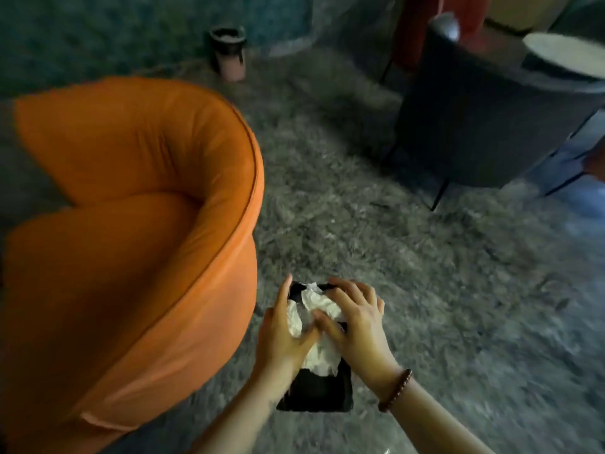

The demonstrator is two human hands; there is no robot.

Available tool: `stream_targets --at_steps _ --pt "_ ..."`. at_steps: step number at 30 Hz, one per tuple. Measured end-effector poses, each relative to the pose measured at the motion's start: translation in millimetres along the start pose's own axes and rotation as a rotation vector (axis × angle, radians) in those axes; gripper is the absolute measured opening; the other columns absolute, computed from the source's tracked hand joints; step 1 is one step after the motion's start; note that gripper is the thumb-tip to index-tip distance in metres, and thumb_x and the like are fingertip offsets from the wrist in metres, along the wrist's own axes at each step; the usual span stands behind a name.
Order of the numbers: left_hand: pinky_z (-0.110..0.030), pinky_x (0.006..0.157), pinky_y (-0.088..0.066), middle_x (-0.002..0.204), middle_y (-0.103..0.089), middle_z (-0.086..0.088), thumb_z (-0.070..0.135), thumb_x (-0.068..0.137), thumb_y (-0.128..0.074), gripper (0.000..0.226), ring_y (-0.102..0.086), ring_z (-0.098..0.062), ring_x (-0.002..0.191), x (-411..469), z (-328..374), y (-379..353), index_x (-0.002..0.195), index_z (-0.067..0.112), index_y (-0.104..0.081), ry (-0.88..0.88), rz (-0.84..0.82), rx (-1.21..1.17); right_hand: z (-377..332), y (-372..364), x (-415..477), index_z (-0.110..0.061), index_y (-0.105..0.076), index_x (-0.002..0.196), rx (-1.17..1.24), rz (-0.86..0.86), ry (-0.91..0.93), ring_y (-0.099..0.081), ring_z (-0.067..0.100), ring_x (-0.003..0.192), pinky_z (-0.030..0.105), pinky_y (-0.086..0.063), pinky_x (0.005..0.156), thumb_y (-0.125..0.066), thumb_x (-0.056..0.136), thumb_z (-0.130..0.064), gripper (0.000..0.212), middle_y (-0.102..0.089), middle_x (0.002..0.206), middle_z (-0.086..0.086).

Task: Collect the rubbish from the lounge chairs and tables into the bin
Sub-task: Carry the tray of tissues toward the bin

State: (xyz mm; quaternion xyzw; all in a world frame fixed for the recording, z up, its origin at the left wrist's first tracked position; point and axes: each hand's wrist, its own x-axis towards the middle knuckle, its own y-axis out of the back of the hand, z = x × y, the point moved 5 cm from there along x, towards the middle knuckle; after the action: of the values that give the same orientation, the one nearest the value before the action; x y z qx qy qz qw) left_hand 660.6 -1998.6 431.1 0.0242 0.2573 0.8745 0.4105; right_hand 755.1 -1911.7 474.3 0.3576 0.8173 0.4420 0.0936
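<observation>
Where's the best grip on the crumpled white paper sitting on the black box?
Probably the loose lower end of the white paper, where it bunches over the black box and neither hand covers it. Come from above on the near side: the left hand and right hand already press its upper part from either side, so only that puffy fold is free to pinch.

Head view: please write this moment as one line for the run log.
left hand: on tissue | right hand: on tissue | crumpled tissue: over black bin | orange chair: left

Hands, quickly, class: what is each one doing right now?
Left hand: fingers on the crumpled white paper, thumb raised; grip cannot be told.
Right hand: fingers spread, pressing the paper onto the black object.
</observation>
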Motion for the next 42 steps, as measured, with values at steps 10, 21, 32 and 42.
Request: stream_targets --at_steps 10,21,32,42 --pt "-0.016 0.089 -0.031 0.141 -0.041 0.008 0.027 0.077 -0.07 0.083 -0.04 0.0 0.121 93 204 26 0.142 0.038 -0.019 -0.309 -0.046 -0.092 -20 164 108 -0.039 -0.048 0.124 0.208 0.126 -0.026 -0.021 0.004 0.132 0.033 -0.021 0.111 -0.038 0.096 -0.036 0.031 -0.014 0.151 -0.008" --pt "-0.02 0.088 -0.032 0.145 -0.038 0.006 0.04 0.085 -0.059 0.069 -0.04 -0.01 0.126 275 317 -39 0.141 0.039 -0.019 -0.286 0.014 -0.103 85 247 308 -0.024 -0.037 0.131 0.283 0.174 0.019 -0.037 0.01 0.118 0.021 -0.034 0.099 -0.066 0.081 -0.02 0.058 -0.031 0.13 -0.003" --pt "-0.026 0.078 -0.037 0.139 -0.046 -0.004 0.046 0.087 -0.052 0.064 -0.049 -0.023 0.12 511 337 43 0.141 0.041 -0.02 -0.167 0.317 0.02 76 212 566 -0.022 -0.046 0.123 0.183 0.04 0.249 -0.045 0.014 0.111 0.036 -0.038 0.097 -0.053 0.089 -0.035 0.036 -0.047 0.122 -0.004" --pt "-0.025 0.069 -0.038 0.136 -0.048 -0.013 0.042 0.089 -0.052 0.061 -0.056 -0.028 0.107 786 377 164 0.142 0.039 -0.021 -0.136 0.449 0.129 68 193 860 -0.015 -0.043 0.126 -0.01 0.054 0.286 -0.046 0.026 0.113 0.043 -0.037 0.094 -0.049 0.091 -0.036 0.041 -0.049 0.124 0.007"
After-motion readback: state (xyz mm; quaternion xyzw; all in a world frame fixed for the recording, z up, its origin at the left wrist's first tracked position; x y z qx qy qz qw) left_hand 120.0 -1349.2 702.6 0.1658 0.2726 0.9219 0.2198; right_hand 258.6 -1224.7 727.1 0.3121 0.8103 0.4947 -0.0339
